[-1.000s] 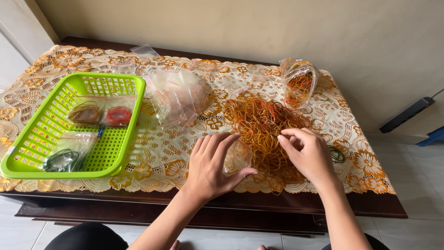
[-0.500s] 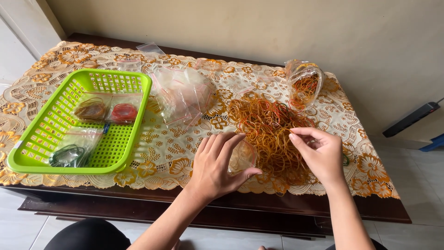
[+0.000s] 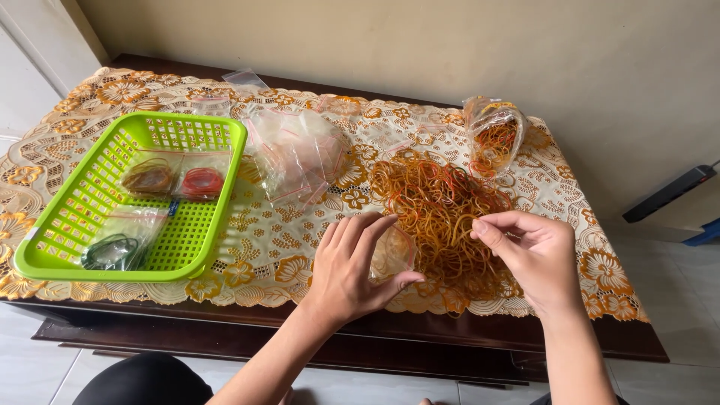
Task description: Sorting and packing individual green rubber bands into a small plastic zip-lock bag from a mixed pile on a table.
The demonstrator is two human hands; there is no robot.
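Left hand (image 3: 351, 264) covers most of the small clear bag (image 3: 391, 253), so contents can't be made out. Right hand (image 3: 529, 251) fingertips curl inward; whether they pinch a rubber band is too small to tell. Both forearms cut off at bottom edge. Worktop (image 3: 480, 330) front-left corner runs out of frame.

Green basket (image 3: 217, 142) with three filled bags (brown, red, green bands), empty bag heap (image 3: 296, 150) just beside.
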